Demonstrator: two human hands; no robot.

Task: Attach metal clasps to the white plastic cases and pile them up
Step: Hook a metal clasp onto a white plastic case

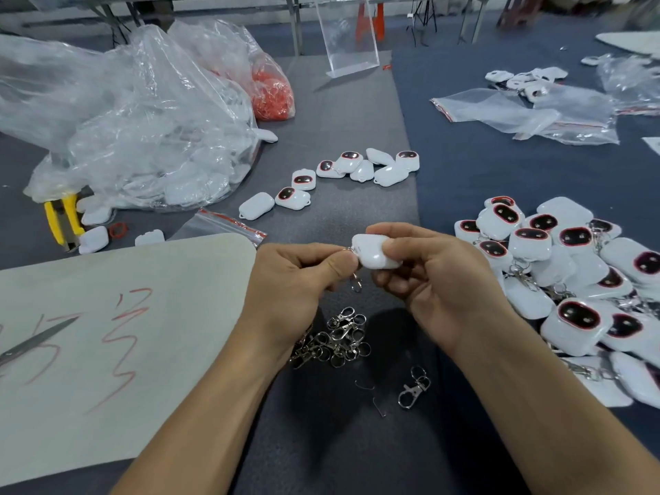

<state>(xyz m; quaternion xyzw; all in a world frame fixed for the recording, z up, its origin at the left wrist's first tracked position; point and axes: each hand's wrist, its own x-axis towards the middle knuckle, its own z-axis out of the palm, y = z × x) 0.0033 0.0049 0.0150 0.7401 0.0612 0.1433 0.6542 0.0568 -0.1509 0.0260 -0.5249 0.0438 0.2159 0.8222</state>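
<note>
My right hand (434,280) grips a white plastic case (371,252) above the table's middle. My left hand (296,280) pinches a metal clasp (354,276) at the case's left end, and the clasp's hook hangs below my fingers. A heap of loose metal clasps (337,339) lies on the grey mat just under my hands, and a single clasp (414,387) lies to its right. A pile of white cases with clasps fitted (571,276) covers the right side. Several bare cases (343,173) lie scattered behind my hands.
A large clear bag of white cases (143,137) and a bag of red rings (271,91) fill the back left. A white sheet with red writing (107,334) carries scissors (32,342) at left. Yellow pliers (62,219), zip bags (528,112) and an acrylic stand (348,33) sit further off.
</note>
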